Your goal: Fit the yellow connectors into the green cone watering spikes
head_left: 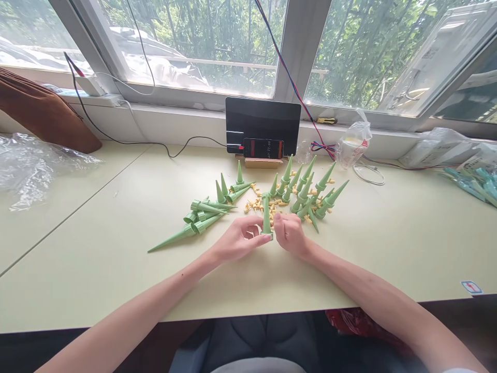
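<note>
My left hand [241, 239] is closed, its thumb and fingers on the wide end of a green plastic watering spike [266, 215]. Just right of that spike is my right hand [290, 234], fingers curled in; whatever they hold is hidden. Small yellow valve pieces [254, 206] lie in a loose heap beyond my hands. Several loose green spikes [212, 220] lie to the left, a few of them standing. On the right, a group of green spikes [305, 189] stands point up, with yellow pieces showing at their sides.
At the back, a phone [263, 148] showing a timer leans on a black tablet [264, 119] above a cardboard piece [263, 163]. Clear plastic wrap [34, 166] lies at the left, bags [438, 147] at the right. A black cable [147, 143] runs along the back.
</note>
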`<state>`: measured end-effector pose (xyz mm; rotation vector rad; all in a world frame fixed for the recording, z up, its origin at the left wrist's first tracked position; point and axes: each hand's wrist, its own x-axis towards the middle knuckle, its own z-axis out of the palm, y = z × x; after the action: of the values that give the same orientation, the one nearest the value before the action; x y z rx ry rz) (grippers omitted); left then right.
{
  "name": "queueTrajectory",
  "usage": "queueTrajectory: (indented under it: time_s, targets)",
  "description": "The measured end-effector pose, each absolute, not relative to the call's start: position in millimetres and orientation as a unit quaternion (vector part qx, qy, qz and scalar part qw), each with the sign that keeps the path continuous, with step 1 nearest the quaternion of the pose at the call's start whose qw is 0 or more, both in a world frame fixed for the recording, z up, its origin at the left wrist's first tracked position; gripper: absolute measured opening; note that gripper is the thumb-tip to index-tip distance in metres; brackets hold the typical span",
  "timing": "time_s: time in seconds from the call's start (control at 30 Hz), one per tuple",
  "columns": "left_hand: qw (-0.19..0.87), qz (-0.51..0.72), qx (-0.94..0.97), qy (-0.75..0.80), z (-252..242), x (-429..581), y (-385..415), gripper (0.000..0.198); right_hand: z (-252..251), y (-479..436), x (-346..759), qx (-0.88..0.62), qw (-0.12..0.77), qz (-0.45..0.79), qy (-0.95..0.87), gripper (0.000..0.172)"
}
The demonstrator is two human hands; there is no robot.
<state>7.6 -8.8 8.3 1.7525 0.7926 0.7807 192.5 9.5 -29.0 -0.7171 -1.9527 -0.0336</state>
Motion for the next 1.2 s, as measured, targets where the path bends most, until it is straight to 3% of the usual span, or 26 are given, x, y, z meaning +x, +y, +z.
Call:
queueTrajectory:
  time_s: [0.17, 0.33, 0.43, 0.87, 1.2]
  targets:
    - [0.357, 0.391, 0.784, 0.323, -1, 11, -10, 0.012, -30, 10, 192, -0.314, 0.51, 0.001, -0.801, 0.058]
    - [0.195, 0.45, 0.819, 0.299, -14, 11, -7, 0.022, -28, 8, 187, -0.346, 0.509, 0.04, -0.787, 0.057]
    - [0.155, 0.453, 0.828, 0.292, -15, 10, -6, 0.025, -28, 6, 186, -0.364, 0.508, 0.065, -0.778, 0.055]
    - [0.221, 0.446, 0.808, 0.314, -1, 7, -7, 0.013, -31, 8, 189, -0.384, 0.479, 0.048, -0.788, 0.05]
    - [0.429, 0.423, 0.72, 0.345, 4, 10, -8, 0.018, -32, 6, 190, -0.363, 0.489, 0.061, -0.791, 0.053]
